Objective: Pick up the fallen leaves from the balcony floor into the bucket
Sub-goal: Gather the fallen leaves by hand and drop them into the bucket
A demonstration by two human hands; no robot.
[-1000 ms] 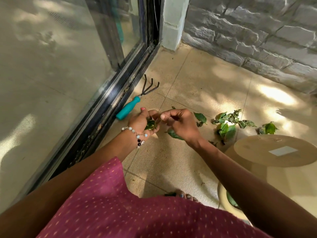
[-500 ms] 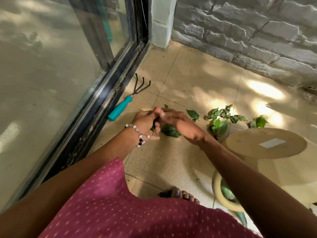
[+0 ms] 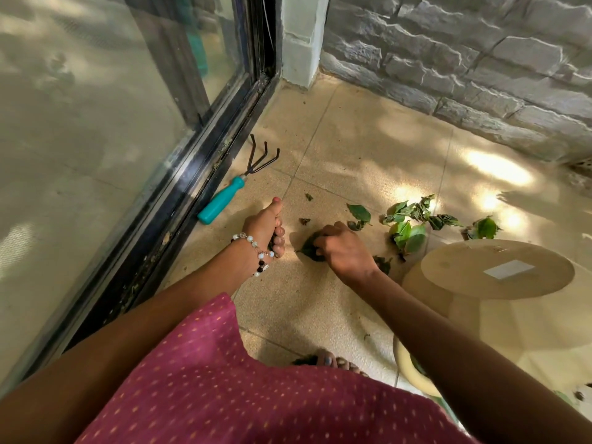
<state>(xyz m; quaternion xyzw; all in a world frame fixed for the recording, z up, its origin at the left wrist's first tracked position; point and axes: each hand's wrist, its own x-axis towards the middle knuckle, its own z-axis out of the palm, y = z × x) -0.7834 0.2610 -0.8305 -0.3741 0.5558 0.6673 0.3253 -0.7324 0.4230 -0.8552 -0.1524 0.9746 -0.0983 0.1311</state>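
Half a second ago both hands met over one leaf; now they are apart. Left hand [image 3: 264, 227] is curled round a few dark leaves, thumb stuck out. Right hand [image 3: 344, 248] pinches a dark leaf [image 3: 308, 248] lying on the floor tile [image 3: 368, 155]. More fallen leaves [image 3: 408, 224] lie just beyond, near the cream bucket [image 3: 413, 374].

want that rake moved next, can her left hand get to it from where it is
Probably yes: the rake lies on bare floor just beyond the left hand, nothing between. But that hand already grips leaves, so it would need emptying first.
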